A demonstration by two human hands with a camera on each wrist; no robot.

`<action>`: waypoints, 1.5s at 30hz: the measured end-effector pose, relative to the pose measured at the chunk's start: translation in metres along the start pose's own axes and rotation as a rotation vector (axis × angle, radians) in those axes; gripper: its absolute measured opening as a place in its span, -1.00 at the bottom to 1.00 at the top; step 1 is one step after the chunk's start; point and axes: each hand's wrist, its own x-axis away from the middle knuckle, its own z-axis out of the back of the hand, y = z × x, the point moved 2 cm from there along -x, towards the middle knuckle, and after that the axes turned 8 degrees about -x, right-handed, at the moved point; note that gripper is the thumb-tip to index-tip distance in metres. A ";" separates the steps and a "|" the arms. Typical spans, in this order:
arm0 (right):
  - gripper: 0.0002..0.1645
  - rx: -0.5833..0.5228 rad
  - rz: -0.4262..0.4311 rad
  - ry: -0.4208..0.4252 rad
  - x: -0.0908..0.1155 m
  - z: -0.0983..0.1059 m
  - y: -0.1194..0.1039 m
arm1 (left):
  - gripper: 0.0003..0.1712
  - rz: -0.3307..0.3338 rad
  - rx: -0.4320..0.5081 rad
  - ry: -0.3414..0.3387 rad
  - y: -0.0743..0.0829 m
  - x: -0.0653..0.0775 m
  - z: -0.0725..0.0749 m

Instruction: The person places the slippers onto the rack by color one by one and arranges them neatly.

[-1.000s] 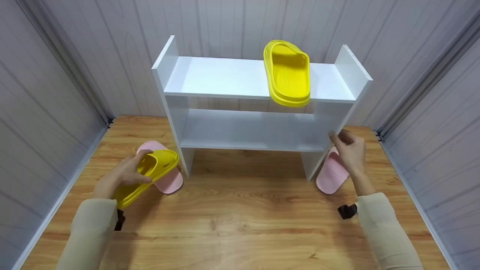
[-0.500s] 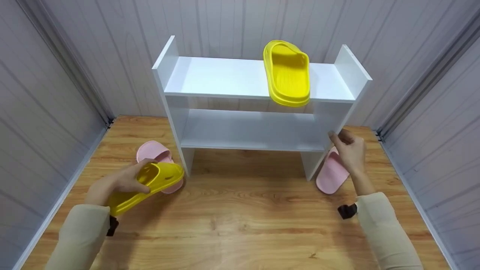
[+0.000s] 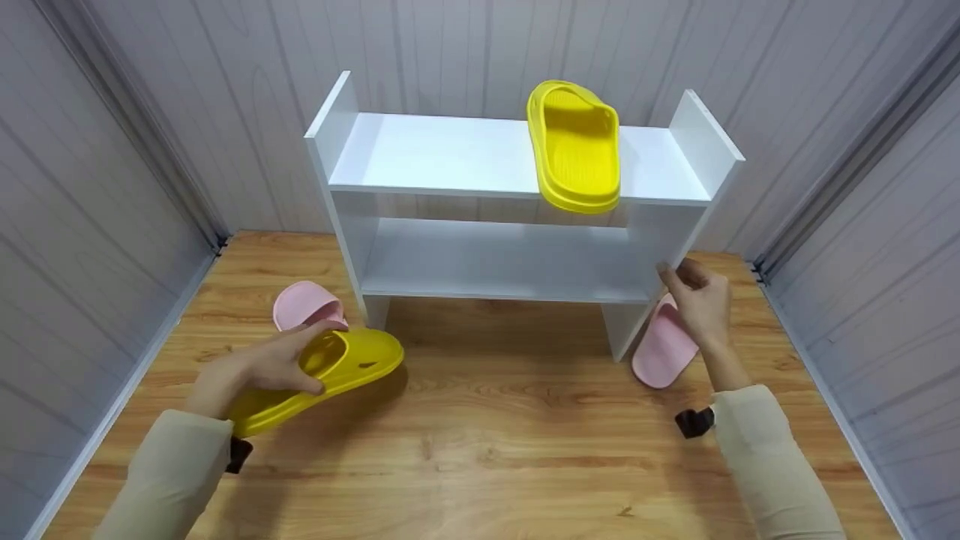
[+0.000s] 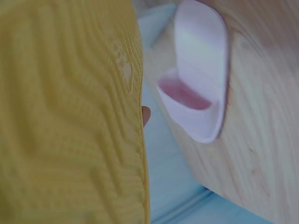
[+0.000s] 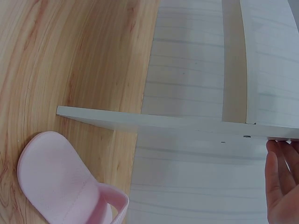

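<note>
My left hand [image 3: 274, 367] grips a yellow slipper [image 3: 367, 352], fingers and thumb on opposite sides of it. The slipper hangs over the wooden floor at the left, toe pointing right. Its ridged yellow sole [image 4: 70, 112] fills much of the left wrist view. Behind it, a pink slipper [image 3: 304, 301] lies on the floor, partly hidden. My right hand [image 3: 697, 304] touches the outer side of the white shelf's right panel [image 5: 187, 128] with its fingertips. Below that hand lies another pink slipper [image 5: 60, 177]. A second yellow slipper [image 3: 581, 150] rests on the top shelf, its heel past the front edge.
The white two-tier shelf [image 3: 442, 154] stands against the back wall [image 3: 465, 45]. Its lower board [image 3: 495, 259] sits above the wooden floor [image 3: 480, 450]. Panelled walls close in the left and right sides.
My left hand has first drawn the yellow slipper toward the person, then carried it right, its toe swinging out past the pink slipper. My right hand stays at the panel.
</note>
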 end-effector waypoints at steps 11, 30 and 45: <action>-0.62 0.014 0.008 -0.005 0.000 0.000 0.001 | -0.01 -0.079 -0.074 0.105 0.042 -0.007 0.007; -0.64 -0.006 0.027 -0.022 0.011 -0.002 -0.034 | 0.08 -0.192 -0.170 0.160 0.098 -0.002 0.021; -0.65 0.018 0.018 -0.026 0.013 -0.003 -0.037 | 0.06 -0.380 -0.126 0.252 0.155 0.009 0.064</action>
